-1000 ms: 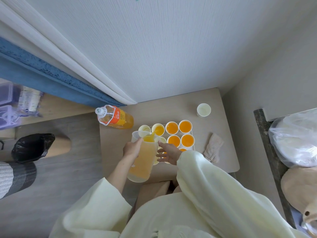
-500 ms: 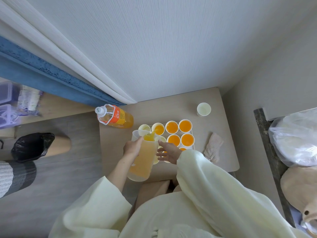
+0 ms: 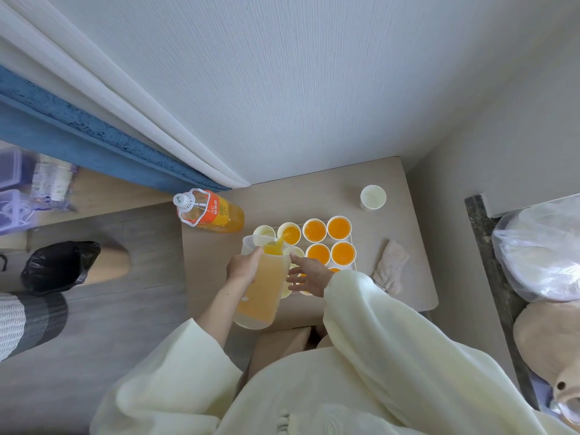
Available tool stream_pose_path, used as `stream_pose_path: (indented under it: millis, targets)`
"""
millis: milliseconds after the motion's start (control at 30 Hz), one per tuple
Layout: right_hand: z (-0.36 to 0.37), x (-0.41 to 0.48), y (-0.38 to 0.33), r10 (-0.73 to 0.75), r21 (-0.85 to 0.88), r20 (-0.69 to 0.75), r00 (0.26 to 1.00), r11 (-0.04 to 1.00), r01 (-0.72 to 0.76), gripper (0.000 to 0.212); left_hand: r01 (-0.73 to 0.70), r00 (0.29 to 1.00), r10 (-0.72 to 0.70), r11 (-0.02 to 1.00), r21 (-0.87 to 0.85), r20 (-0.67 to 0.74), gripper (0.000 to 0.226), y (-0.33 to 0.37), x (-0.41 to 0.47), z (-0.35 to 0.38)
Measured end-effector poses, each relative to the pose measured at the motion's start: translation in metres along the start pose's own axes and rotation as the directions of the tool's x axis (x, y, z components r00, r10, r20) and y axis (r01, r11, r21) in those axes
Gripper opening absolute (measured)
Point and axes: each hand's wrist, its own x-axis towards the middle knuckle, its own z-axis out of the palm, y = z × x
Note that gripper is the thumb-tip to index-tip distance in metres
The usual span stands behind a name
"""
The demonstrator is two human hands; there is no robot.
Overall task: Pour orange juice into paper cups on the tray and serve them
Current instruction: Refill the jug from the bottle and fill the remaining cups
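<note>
Pouring step. Left hand [image 3: 244,266], fingers curled round jug [image 3: 263,290], fills far-row cup [image 3: 291,234] on tray [image 3: 353,244]; right hand [image 3: 309,276], fingers spread, over tray's near row. Next, likely: empty corner cup [image 3: 263,231].

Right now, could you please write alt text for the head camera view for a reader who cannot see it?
The left hand tilts a clear plastic jug of orange juice, pouring into a white paper cup on the white tray. The right hand, fingers spread, is over the nearer cups; four other cups hold juice.
</note>
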Motion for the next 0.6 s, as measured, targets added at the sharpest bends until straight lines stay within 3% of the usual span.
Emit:
stream_pose_path:
  millis: [600]
  targets:
    - [0.0007, 0.0013, 0.0004, 0.019, -0.006, -0.003, 1.000, 1.000, -0.019, 0.049, -0.003, 1.000, 0.002, 1.000, 0.017, 0.006, 0.039, -0.0001, -0.0006, -0.0014]
